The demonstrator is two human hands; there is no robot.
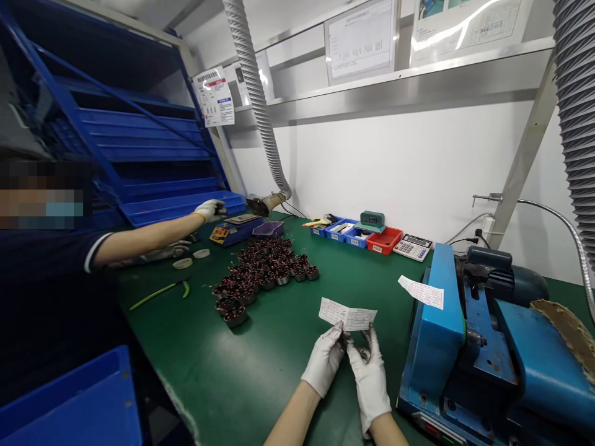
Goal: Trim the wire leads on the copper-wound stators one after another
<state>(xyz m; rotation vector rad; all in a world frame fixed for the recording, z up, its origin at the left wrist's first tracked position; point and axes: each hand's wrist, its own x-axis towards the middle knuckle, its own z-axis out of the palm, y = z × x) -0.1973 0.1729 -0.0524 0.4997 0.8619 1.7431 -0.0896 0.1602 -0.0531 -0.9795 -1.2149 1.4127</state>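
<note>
Both my hands wear white gloves and meet over the green table [279, 371] near its front. My left hand [325, 360] and my right hand [370, 371] each pinch the lower edge of a small printed paper slip [348, 316], held up between them. The fingers of both hands are closed on it. A second paper slip [421, 291] rests on the blue machine [465, 353] just right of my hands. A cluster of several dark wound coils [264, 269] lies on the table to the left and beyond.
A co-worker at the left reaches a gloved hand [209, 209] toward a scale [235, 228] by the blue rack [139, 155]. Small bins [356, 235], a clock [372, 218] and a calculator [413, 247] line the back wall. A green tool [158, 293] lies near the co-worker.
</note>
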